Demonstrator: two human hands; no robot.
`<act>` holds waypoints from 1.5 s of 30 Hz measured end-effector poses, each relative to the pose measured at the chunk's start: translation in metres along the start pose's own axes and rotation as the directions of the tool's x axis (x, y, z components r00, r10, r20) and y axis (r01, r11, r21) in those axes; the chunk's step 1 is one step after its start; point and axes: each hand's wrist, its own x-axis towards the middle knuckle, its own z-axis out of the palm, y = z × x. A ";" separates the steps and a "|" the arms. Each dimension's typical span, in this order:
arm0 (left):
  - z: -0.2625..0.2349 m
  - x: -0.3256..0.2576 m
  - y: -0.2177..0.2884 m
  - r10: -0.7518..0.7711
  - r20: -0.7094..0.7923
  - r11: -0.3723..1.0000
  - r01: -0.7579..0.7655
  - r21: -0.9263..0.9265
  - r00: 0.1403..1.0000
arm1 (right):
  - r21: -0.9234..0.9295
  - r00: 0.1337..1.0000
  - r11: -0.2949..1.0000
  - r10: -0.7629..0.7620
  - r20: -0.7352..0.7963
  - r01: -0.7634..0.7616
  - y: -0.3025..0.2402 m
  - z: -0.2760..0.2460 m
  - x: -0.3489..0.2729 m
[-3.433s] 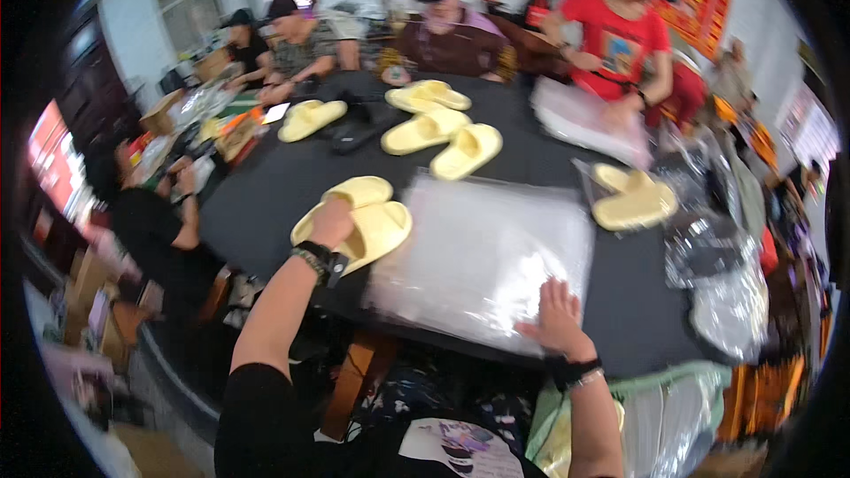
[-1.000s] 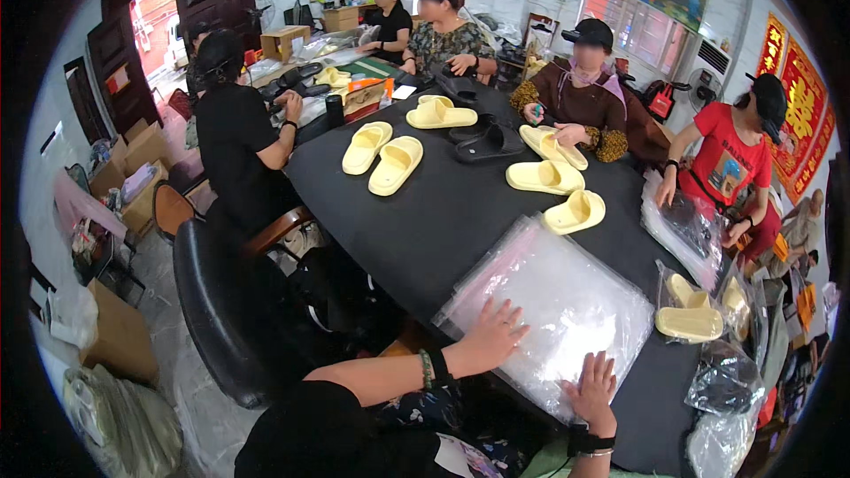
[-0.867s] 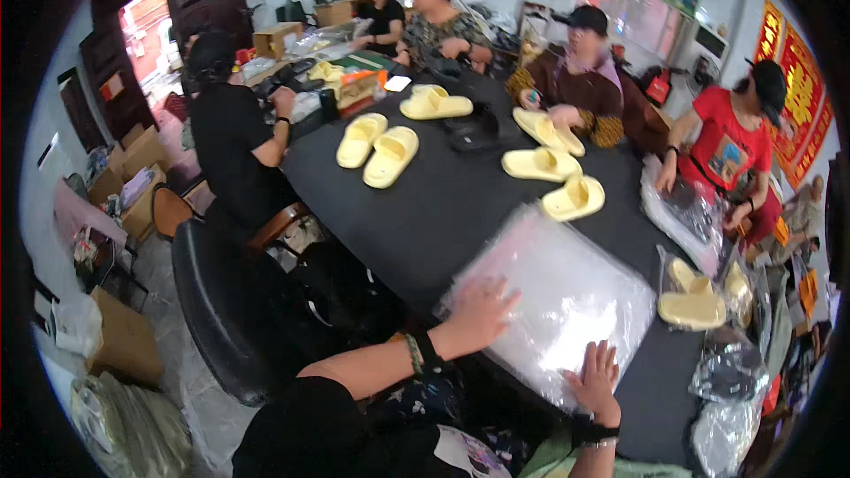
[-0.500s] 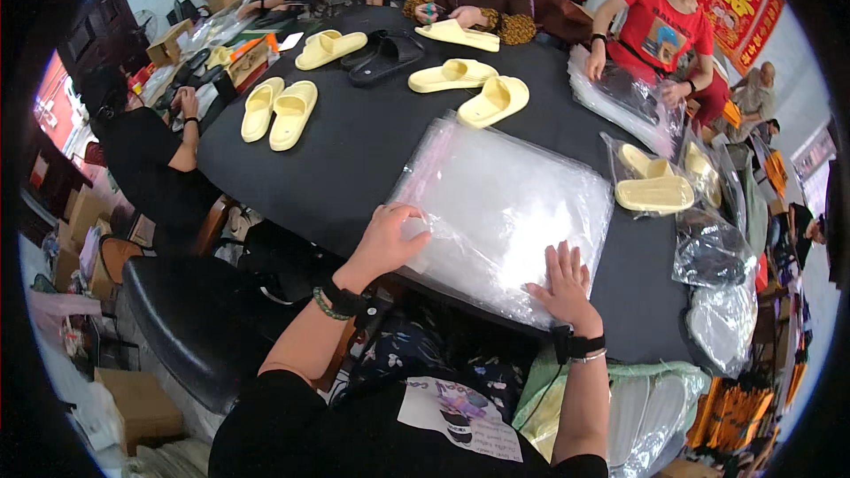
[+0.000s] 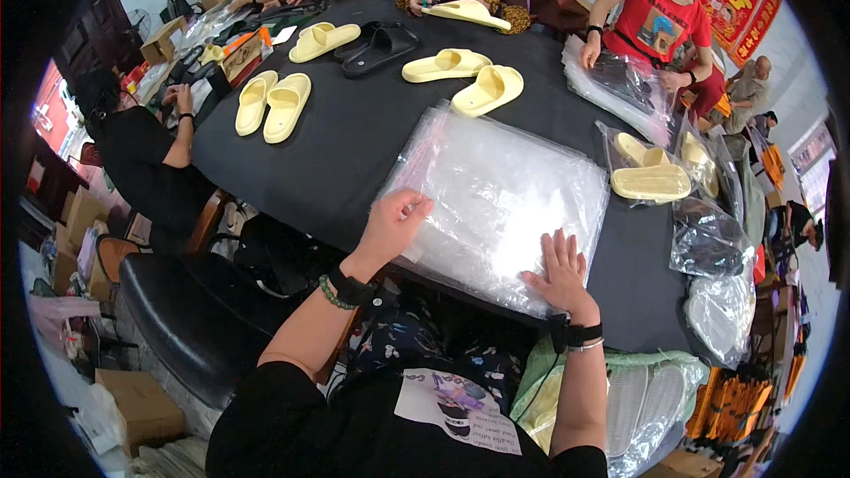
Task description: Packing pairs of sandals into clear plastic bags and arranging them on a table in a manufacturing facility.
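On the table [image 5: 328,159], glossy clear bags [image 5: 496,181]

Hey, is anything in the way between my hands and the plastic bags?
Nothing visible. Your right hand lies on the bags, and your left hand is curled at their near left corner. The closest yellow slipper sits by their far edge, clear of both hands.

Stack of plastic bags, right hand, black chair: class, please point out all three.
Stack of plastic bags [image 5: 496,199], head view: middle of its top.
Right hand [image 5: 564,280], head view: back of the hand.
Black chair [image 5: 181,314], head view: its padding.
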 end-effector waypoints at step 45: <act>0.095 -0.031 -0.009 0.219 0.475 0.662 -0.487 0.569 0.853 | 0.014 0.997 0.998 0.053 0.053 -0.054 -0.003 -0.003 0.000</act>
